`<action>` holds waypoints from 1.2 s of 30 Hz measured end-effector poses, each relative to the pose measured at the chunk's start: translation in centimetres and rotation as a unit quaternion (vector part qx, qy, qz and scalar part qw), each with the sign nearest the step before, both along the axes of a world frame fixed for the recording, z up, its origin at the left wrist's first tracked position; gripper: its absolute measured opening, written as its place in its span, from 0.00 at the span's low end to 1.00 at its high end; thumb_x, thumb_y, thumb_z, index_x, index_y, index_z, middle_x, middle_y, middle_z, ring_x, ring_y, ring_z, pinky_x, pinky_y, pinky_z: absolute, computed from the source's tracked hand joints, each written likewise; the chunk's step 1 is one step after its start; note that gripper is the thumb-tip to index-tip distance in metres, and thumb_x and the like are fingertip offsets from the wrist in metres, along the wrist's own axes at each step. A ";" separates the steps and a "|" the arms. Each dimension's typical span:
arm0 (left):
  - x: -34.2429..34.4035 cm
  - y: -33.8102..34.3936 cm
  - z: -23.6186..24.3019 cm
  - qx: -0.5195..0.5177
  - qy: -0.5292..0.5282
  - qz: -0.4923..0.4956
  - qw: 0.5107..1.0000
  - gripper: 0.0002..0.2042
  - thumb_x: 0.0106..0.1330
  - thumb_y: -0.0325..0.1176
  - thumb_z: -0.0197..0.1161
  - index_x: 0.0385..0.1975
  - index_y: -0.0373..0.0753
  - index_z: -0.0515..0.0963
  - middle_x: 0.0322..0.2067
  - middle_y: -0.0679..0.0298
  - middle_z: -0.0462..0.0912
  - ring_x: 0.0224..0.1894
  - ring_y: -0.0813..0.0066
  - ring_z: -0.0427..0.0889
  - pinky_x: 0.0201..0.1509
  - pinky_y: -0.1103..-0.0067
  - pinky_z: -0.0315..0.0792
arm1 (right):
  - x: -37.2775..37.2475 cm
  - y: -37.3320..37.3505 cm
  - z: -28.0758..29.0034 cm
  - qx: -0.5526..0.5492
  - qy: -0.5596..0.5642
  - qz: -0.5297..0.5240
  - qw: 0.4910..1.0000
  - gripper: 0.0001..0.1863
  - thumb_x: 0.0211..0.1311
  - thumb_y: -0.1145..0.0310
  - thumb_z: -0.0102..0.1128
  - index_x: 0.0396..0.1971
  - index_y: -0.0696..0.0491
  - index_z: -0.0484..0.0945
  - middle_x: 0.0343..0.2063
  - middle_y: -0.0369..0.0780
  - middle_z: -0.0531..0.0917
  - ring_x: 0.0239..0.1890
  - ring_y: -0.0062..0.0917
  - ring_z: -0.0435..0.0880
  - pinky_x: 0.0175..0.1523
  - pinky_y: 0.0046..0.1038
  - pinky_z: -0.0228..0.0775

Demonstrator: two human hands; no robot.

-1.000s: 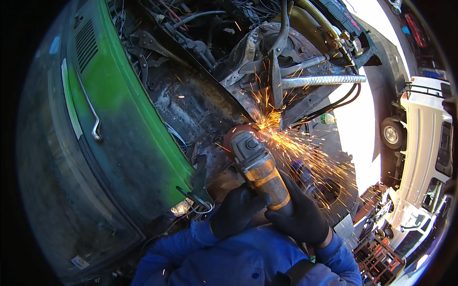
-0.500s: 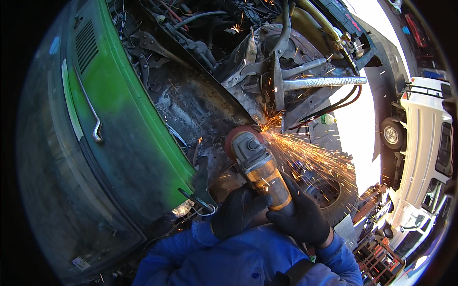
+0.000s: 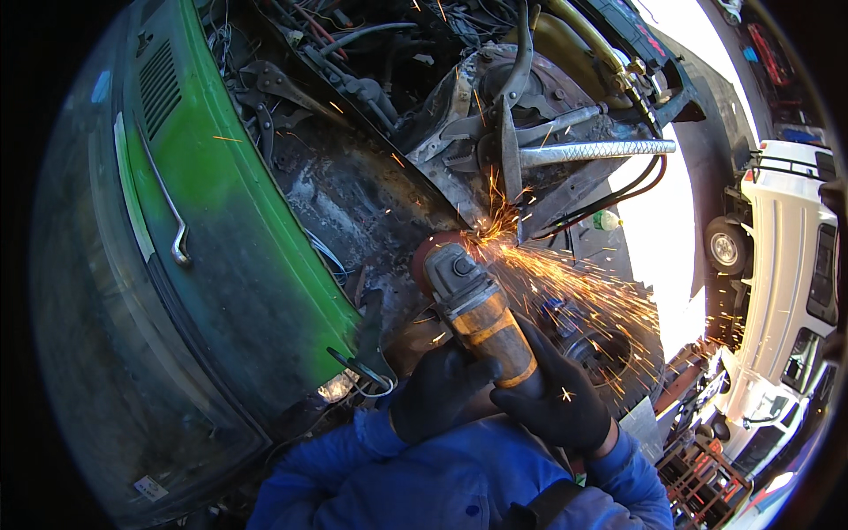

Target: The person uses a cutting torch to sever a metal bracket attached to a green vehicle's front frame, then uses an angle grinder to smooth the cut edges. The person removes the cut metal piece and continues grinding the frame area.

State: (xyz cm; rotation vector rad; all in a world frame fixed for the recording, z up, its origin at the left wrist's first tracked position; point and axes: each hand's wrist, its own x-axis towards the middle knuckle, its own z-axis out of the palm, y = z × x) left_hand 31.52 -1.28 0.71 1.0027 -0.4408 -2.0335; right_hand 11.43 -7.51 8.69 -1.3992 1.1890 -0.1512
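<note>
Both my hands wear black gloves and grip an angle grinder with a grey head and a worn yellow-and-dark body. My left hand is closed round its left side, and my right hand wraps the rear of the body. The reddish disc touches the edge of a dark sheet-metal panel. Orange sparks spray from that contact toward the right. Just beyond it, locking pliers are clamped on a metal bracket.
A green-and-black vehicle body fills the left, with a wiper arm on it. More locking pliers grip the far panel edge. Hoses hang near the sparks. A loose tyre lies at right, and a white van stands beyond.
The grinder's head has shifted very slightly left, with its disc still at the panel edge. The spark pattern differs; both hands keep their grip.
</note>
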 end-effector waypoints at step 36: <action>-4.2 -0.9 0.6 -0.221 -0.620 0.181 0.731 0.16 0.72 0.33 0.75 0.54 0.36 0.81 0.44 0.56 0.89 0.44 0.63 0.90 0.48 0.69 0.82 | -14.0 -0.5 3.2 -0.131 -0.061 -0.156 0.977 0.44 0.54 0.70 0.75 0.72 0.66 0.70 0.50 0.46 0.89 0.48 0.29 0.91 0.55 0.35 0.84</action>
